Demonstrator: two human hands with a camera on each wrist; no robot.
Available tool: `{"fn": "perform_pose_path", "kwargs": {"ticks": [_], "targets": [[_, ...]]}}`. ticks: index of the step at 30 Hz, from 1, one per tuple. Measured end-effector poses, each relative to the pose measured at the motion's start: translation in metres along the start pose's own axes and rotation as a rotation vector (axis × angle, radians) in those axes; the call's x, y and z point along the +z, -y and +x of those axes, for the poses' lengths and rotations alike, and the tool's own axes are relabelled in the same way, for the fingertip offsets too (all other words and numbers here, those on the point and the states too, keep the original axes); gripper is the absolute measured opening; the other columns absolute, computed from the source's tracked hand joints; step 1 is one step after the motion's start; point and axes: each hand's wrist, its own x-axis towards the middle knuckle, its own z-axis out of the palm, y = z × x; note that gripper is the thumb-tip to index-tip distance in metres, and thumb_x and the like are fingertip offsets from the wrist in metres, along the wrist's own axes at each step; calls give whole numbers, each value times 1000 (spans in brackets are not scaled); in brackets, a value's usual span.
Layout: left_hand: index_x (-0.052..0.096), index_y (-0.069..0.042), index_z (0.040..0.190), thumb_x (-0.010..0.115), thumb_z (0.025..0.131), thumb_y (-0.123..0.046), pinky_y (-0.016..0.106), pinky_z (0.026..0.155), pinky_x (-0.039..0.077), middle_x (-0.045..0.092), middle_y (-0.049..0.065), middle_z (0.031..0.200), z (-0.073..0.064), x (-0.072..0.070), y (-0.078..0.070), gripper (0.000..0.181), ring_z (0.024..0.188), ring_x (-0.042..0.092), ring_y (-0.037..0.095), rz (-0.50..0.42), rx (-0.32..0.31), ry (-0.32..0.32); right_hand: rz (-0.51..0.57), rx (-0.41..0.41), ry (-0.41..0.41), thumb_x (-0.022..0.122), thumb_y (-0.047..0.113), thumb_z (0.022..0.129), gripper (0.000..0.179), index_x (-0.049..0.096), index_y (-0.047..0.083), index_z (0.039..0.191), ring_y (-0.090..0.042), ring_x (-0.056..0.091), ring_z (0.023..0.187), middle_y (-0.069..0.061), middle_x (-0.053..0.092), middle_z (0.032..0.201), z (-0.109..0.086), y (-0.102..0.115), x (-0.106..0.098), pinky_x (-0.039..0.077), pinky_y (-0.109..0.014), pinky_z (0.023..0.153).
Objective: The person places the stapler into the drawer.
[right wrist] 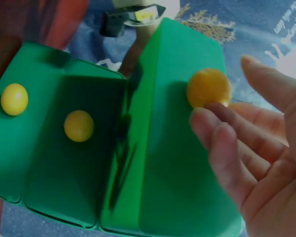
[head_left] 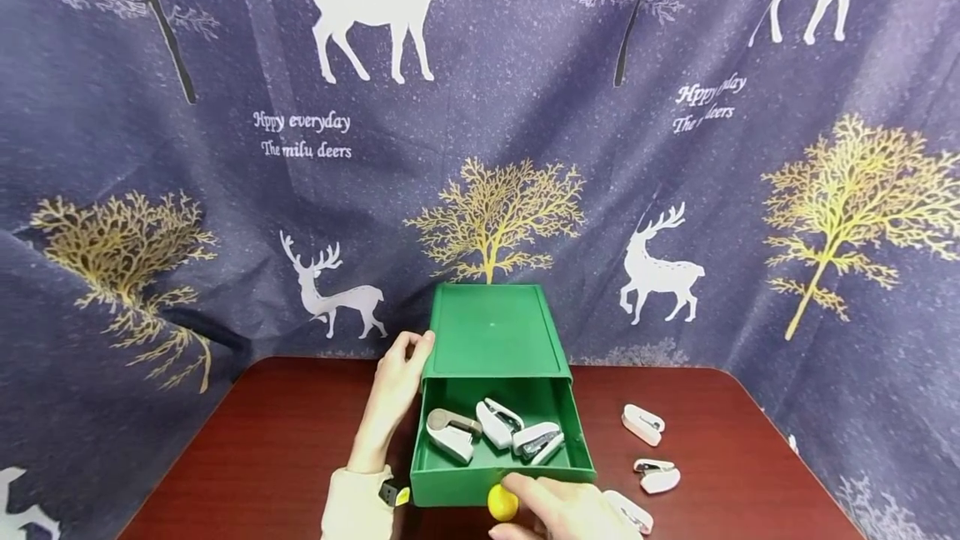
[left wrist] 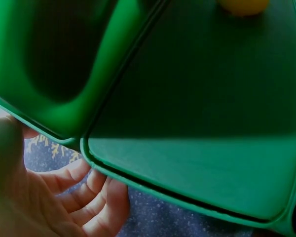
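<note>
A green drawer cabinet (head_left: 491,327) stands on the table with its top drawer (head_left: 450,486) pulled out. Inside lie three white staplers: one at left (head_left: 452,436), one in the middle (head_left: 498,423) and one at right (head_left: 537,442). My left hand (head_left: 401,373) rests its fingers against the cabinet's left side; in the left wrist view they touch the green edge. At the drawer front, the fingertips of my right hand (head_left: 570,511) touch the round yellow knob (right wrist: 208,89). The right thumb stands apart from the knob.
Right of the cabinet lie three more white staplers: a far one (head_left: 642,425), a middle one (head_left: 658,476) and a near one (head_left: 628,511), partly behind my right hand. Lower drawers carry yellow knobs (right wrist: 79,126). A patterned cloth (head_left: 487,123) hangs behind the table (head_left: 300,432).
</note>
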Motion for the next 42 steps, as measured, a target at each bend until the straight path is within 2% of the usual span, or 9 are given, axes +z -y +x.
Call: {"fn": "perform_pose_path", "kwargs": {"ticks": [5,12,16,21,24,27,30,37,42], "targets": [[63,-12,101,50,98,-54,37,77,42,60,4,83,3,3,-1,44,81,55,22,1,18,7,-56,-35,-51,74,36,88,22,56,25,96,8,42,62,20,43,72,-2,-4,5,32,-6,57],[62,-12,101,50,98,-53,36,75,41,59,3,81,-1,2,1,43,78,54,20,3,-2,1,-26,-54,-69,78,28,85,24,57,25,97,8,44,65,19,46,74,-2,-5,9,34,-6,59],[62,-11,101,50,98,-53,36,76,41,58,3,81,-3,1,4,44,79,54,20,1,0,0,7,-73,-60,73,32,90,20,58,23,98,7,46,66,18,49,76,-1,-7,11,36,-5,61],[62,-12,101,50,98,-53,37,77,41,59,3,83,-3,2,4,43,80,54,21,1,0,-3,-19,-152,-125,58,39,98,21,59,18,99,1,49,67,12,53,77,2,-13,15,38,-8,62],[62,-13,101,51,98,-54,38,78,41,59,3,84,-2,2,3,44,81,55,21,-4,1,2,-10,-119,-146,63,35,96,20,61,16,103,-1,51,68,11,55,79,3,-14,15,39,-9,62],[62,-13,101,51,98,-55,38,78,41,60,3,85,-2,1,3,44,82,55,22,-5,-2,1,6,-71,-170,77,25,86,26,62,15,104,-2,55,70,10,59,83,5,-14,17,43,-11,64],[62,-12,101,51,98,-54,38,79,41,60,4,85,-1,0,2,43,83,55,23,-10,-5,-4,-6,-64,-210,84,18,76,35,64,13,104,-5,60,73,8,63,85,9,-17,19,47,-15,67],[62,-13,101,50,97,-56,37,77,40,58,3,84,-2,0,4,45,82,53,22,-2,-10,-3,33,-79,-255,82,15,76,32,65,11,103,-7,60,72,6,63,86,22,-27,26,47,-14,67],[62,-14,101,50,97,-57,37,76,41,58,3,84,-1,1,3,45,81,53,22,-12,-5,0,54,-35,-253,85,9,73,35,64,12,101,-3,59,70,8,62,83,29,-34,29,46,-12,64]]}}
